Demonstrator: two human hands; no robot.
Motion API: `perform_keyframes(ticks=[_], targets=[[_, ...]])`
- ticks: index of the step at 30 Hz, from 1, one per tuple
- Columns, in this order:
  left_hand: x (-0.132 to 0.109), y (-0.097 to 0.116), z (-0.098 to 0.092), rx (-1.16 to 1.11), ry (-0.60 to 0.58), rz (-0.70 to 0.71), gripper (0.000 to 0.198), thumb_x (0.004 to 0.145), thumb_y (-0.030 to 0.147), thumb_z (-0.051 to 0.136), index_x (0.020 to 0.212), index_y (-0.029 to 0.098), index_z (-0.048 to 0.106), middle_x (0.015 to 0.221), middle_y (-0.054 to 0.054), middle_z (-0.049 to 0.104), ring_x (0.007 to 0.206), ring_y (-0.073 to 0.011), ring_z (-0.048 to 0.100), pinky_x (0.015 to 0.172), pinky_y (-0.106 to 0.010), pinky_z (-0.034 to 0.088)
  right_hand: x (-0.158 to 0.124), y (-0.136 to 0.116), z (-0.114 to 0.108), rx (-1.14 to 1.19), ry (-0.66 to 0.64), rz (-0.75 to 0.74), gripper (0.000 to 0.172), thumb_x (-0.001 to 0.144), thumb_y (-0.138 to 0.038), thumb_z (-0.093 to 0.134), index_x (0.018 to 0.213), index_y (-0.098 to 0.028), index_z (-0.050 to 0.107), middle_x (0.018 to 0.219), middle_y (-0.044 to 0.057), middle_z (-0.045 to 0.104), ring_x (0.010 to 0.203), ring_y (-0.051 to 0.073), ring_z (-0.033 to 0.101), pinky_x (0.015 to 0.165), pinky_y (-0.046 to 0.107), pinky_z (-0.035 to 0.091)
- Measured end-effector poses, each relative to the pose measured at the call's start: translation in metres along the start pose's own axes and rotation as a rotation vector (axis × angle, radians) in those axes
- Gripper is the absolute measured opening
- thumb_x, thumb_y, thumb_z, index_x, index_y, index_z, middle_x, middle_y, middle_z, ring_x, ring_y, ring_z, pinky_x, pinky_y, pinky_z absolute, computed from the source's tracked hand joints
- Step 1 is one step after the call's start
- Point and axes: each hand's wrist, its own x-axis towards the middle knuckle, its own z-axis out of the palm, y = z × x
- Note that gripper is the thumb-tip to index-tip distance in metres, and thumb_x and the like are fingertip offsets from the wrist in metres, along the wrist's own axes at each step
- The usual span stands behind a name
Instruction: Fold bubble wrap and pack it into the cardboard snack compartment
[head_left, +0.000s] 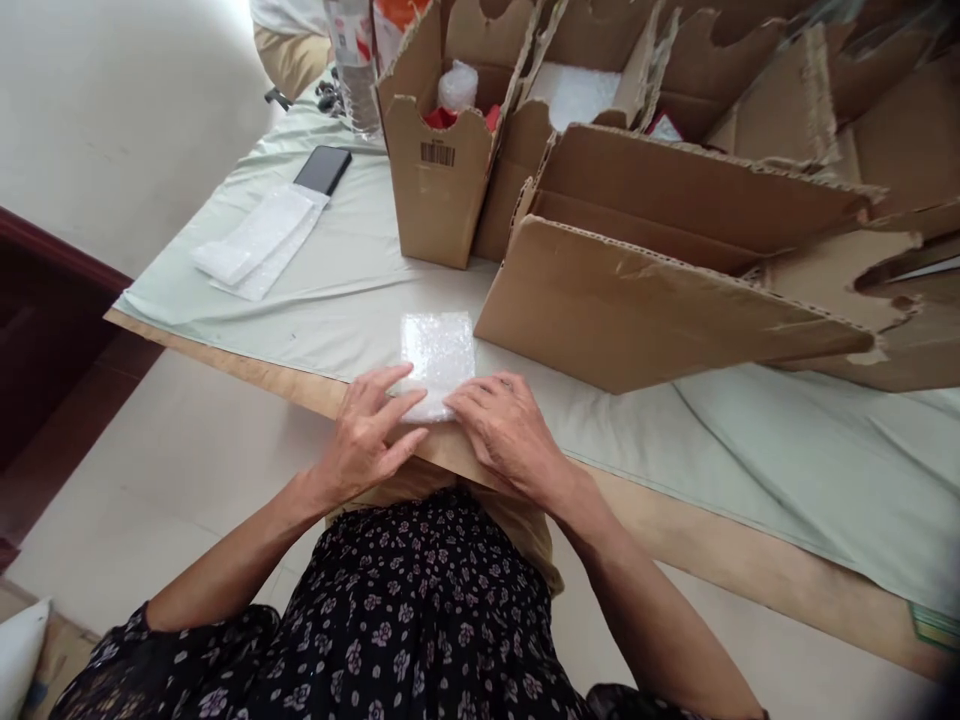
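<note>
A small, flat, clear bubble wrap bag lies at the table's near edge, in the middle of the view. My left hand is at its left near corner, fingers apart, with the fingertips touching the plastic and the thumb off to the near side. On the right near corner, my right hand has its fingers bent and held together over the edge of the bag. The right thumb is mostly hidden under the hand. Whether anything is inside the bag I cannot tell.
More bubble wrap bags lie at the left, touching a black phone. Cut cardboard boxes fill the back and right. One narrow box holds a white roll and red items. A plastic bottle stands behind; a person's leg shows beyond.
</note>
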Motion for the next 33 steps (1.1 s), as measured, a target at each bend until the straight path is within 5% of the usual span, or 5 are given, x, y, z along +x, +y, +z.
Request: perform_keyframes(ticks=[5, 9, 15, 24, 33], targets=[[-0.003, -0.001, -0.002, -0.162, -0.069, -0.048, 0.017, 0.099, 0.016, 0.061, 0.113, 0.017, 0.07, 0.097, -0.007, 0.076, 0.094, -0.0213, 0.069, 0.088, -0.039, 0.057, 0.0, -0.001, -0.016, 0.334, -0.124, 0.156, 0.025, 0.106, -0.023, 0.047, 0.116, -0.025, 0.07, 0.116, 0.003, 0.078, 0.105, 0.021, 0.069, 0.097, 0.039, 0.045], [0.009, -0.006, 0.005, -0.188, -0.072, -0.22, 0.017, 0.099, 0.019, 0.061, 0.111, 0.015, 0.073, 0.089, -0.005, 0.074, 0.08, -0.0172, 0.067, 0.076, -0.031, 0.056, 0.002, 0.002, -0.005, 0.284, 0.024, 0.299, 0.027, 0.105, -0.027, 0.049, 0.122, -0.023, 0.069, 0.121, 0.006, 0.076, 0.108, 0.024, 0.069, 0.093, 0.039, 0.048], [0.026, -0.011, 0.013, -0.089, -0.097, -0.26, 0.02, 0.098, 0.022, 0.061, 0.114, 0.018, 0.072, 0.096, -0.005, 0.072, 0.077, -0.0149, 0.066, 0.074, -0.029, 0.056, -0.013, -0.003, 0.001, -0.083, 0.141, 0.098, 0.026, 0.1, -0.028, 0.061, 0.124, -0.021, 0.068, 0.129, 0.013, 0.072, 0.116, 0.03, 0.063, 0.099, 0.045, 0.044], [0.022, -0.009, 0.016, -0.027, -0.025, -0.068, 0.023, 0.103, 0.031, 0.058, 0.117, 0.018, 0.071, 0.108, -0.011, 0.073, 0.102, -0.0242, 0.069, 0.092, -0.041, 0.056, -0.007, 0.012, -0.003, 0.276, 0.068, 0.253, 0.028, 0.104, -0.03, 0.052, 0.122, -0.024, 0.072, 0.119, 0.005, 0.079, 0.108, 0.025, 0.07, 0.099, 0.043, 0.048], [0.028, 0.003, 0.007, -0.376, 0.15, -0.613, 0.031, 0.096, 0.04, 0.064, 0.115, 0.016, 0.067, 0.096, -0.006, 0.068, 0.083, -0.0175, 0.065, 0.074, -0.032, 0.057, 0.009, 0.023, 0.005, 0.479, 0.134, 0.517, 0.029, 0.099, -0.035, 0.052, 0.114, -0.023, 0.075, 0.112, 0.005, 0.08, 0.101, 0.026, 0.071, 0.093, 0.04, 0.05]])
